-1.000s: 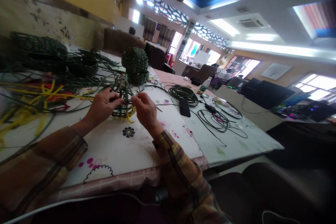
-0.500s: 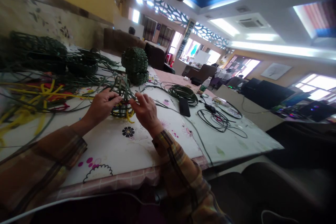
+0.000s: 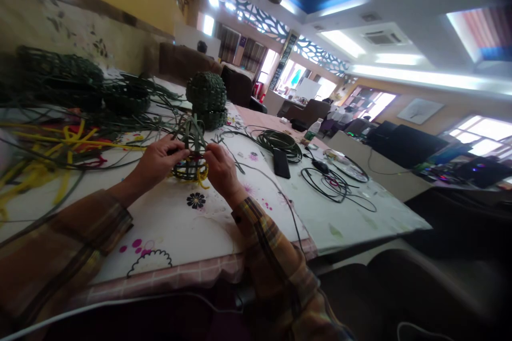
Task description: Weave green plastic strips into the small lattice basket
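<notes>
A small openwork basket (image 3: 186, 171) of dark green strips stands on the white flowered tablecloth (image 3: 160, 224), its loose strip ends rising and bending at the top. Yellow cord (image 3: 202, 177) hangs at its lower right side. My left hand (image 3: 163, 159) pinches a strip at the basket's upper left. At the upper right, my right hand (image 3: 221, 169) has its fingers closed on a green strip. A long thin strip runs from near my right hand across the cloth to the table's front edge. Just behind stands a taller woven green piece (image 3: 207, 98).
Yellow strips (image 3: 70, 144) and dark green woven pieces (image 3: 68, 72) lie at the left. To the right are coiled green strips (image 3: 278, 141), a black phone (image 3: 281, 163), a bottle (image 3: 314, 129), a mouse (image 3: 320, 165) and a black cable loop (image 3: 328, 184).
My right hand has moved slightly down and right, and its fingers have drawn together. More of the basket shows between my hands. The long thin strip has shifted on the cloth.
</notes>
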The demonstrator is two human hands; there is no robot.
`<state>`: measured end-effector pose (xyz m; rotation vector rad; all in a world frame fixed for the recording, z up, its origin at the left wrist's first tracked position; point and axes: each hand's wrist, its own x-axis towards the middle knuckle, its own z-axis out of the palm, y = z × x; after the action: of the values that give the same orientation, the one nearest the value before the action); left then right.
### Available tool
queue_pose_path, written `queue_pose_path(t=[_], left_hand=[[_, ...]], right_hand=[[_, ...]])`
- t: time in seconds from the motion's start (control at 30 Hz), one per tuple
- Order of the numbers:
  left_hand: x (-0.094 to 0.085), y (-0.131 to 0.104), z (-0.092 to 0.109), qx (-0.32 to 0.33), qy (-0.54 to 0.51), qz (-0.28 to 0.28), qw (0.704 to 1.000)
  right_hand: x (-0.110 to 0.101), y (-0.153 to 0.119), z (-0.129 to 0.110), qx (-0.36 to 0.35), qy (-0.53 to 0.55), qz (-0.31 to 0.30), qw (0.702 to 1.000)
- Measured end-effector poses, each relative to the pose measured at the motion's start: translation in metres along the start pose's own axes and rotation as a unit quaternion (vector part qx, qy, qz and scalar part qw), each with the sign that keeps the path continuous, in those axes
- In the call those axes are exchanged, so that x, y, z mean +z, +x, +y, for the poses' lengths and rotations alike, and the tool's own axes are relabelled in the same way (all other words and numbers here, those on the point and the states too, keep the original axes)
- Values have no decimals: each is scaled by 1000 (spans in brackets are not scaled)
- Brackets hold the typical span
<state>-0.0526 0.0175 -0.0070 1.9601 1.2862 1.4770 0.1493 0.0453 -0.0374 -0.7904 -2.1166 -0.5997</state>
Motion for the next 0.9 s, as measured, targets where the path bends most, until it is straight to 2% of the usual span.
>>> queue_pose_path(t=[0.13, 0.27, 0.53, 0.77, 0.83, 0.9], left_hand=[[-1, 1, -5, -4, -50, -38, 998], [-3, 3, -11, -2, -59, -65, 996], [1, 3, -11, 16, 29, -5, 999], [5, 0, -8, 39, 58, -10, 997], [7, -2, -7, 41, 73, 4, 996], [9, -3, -6, 35, 89, 14, 995]], right_hand=[[1, 1, 1, 61, 56, 22, 996], [2, 1, 3, 76, 84, 42, 993], [-5, 7, -5, 60, 64, 32, 996], [-21, 12, -17, 54, -23, -47, 997], [-23, 11, -25, 41, -27, -57, 997], [-23, 9, -32, 61, -6, -71, 996]])
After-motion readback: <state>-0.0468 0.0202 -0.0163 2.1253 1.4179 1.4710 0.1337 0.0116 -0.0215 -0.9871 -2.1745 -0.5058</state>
